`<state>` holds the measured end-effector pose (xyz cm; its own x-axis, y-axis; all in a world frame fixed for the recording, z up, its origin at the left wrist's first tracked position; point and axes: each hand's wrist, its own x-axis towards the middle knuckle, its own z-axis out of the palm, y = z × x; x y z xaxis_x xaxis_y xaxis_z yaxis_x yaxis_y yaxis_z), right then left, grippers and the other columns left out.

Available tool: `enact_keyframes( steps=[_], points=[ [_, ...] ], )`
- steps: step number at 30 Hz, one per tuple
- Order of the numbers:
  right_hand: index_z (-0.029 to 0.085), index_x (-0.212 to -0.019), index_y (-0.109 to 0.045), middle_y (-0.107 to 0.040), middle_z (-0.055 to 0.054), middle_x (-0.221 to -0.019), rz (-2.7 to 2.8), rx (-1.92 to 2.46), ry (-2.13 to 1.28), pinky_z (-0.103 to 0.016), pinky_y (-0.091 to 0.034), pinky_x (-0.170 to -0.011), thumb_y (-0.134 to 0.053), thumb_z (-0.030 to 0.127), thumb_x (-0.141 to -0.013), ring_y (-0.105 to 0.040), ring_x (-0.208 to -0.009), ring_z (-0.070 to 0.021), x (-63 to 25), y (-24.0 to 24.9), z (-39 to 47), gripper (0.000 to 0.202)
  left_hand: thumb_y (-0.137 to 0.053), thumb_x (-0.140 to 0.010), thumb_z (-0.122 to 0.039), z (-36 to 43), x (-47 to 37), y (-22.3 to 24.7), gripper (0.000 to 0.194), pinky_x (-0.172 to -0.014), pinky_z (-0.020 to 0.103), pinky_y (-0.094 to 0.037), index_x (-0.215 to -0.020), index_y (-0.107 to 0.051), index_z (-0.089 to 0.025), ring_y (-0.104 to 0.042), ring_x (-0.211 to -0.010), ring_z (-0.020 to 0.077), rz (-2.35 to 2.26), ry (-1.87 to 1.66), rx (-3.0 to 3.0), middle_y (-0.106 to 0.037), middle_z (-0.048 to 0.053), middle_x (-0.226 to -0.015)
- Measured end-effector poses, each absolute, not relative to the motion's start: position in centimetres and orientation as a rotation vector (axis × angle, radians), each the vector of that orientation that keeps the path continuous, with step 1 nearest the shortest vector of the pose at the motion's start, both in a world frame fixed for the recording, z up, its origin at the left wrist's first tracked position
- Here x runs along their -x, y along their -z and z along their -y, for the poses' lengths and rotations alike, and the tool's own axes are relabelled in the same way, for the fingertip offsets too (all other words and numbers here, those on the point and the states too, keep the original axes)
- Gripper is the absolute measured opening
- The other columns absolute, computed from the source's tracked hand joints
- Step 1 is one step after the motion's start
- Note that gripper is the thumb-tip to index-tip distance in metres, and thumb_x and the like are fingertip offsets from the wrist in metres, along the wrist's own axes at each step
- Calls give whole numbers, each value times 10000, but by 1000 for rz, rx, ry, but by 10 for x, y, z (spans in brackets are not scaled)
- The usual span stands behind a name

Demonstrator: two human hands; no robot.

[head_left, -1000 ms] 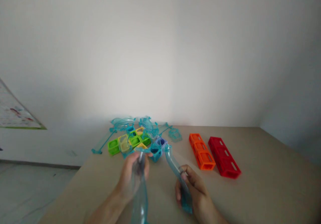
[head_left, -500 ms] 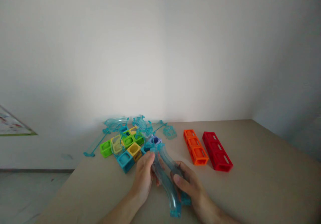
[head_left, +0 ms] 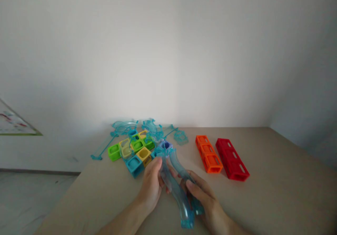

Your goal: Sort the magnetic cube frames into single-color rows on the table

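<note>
Two curved, clear blue track pieces are held up in front of me, side by side. My left hand [head_left: 152, 184] is closed on the upper end of the left track piece [head_left: 177, 193]. Around the right track piece [head_left: 181, 168] are the fingers of my right hand [head_left: 201, 193], thumb on top. The far ends of both pieces lie close together near a purple block [head_left: 165, 145]. Some of my left fingers are hidden behind the clear plastic.
Left of my hands are green [head_left: 114, 152], yellow [head_left: 144, 153] and blue blocks [head_left: 134, 165], with clear blue parts [head_left: 152, 128] behind. An orange block row [head_left: 209, 154] and a red block row [head_left: 232, 159] lie to the right. A wall stands behind the table [head_left: 273, 165].
The view has shifted slightly, so the blocks appear a little further right. My right hand and the right track piece have moved slightly away from the left piece's far end.
</note>
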<state>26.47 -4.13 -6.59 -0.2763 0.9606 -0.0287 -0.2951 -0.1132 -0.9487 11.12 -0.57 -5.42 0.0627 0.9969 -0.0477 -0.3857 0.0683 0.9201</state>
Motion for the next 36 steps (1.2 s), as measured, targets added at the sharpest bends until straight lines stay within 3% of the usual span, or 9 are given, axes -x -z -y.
enact_keyframes(
  steps=[8, 24, 30, 36],
  points=[
    [196, -989, -622, -540, -17, -822, 1206, 953, -1519, -271, -374, -670, -620, 526, -851, -486, -751, -162, -263, 56, 44, 358, -523, -881, -569, 3, -107, 65, 463, -313, 181, -326, -716, -607, -144, -459, -342, 67, -1016, -1318, -1006, -676, 45, -666],
    [173, -960, -669, -519, -6, -733, 1304, 889, -1526, -263, -348, -618, -567, 519, -894, -464, -688, -153, -269, 66, 42, 367, -542, -876, -561, 1, -105, 64, 443, -313, 198, -309, -725, -629, -154, -470, -330, 88, -1030, -1365, -951, -640, 14, -572],
    [161, -892, -645, -509, -10, -744, 1209, 835, -1575, -265, -354, -611, -519, 510, -924, -455, -670, -143, -269, 70, 43, 373, -628, -825, -549, 2, -105, 58, 383, -344, 198, -356, -842, -647, -167, -492, -379, 90, -954, -1366, -832, -635, -13, -618],
    [174, -800, -582, -444, 35, -642, 1273, 923, -1541, -242, -292, -545, -659, 539, -826, -378, -583, -113, -266, 66, 42, 374, -709, -764, -541, 5, -107, 53, 406, -416, 201, -378, -687, -641, -148, -488, -430, 87, -848, -1331, -790, -552, -24, -524]
  ],
)
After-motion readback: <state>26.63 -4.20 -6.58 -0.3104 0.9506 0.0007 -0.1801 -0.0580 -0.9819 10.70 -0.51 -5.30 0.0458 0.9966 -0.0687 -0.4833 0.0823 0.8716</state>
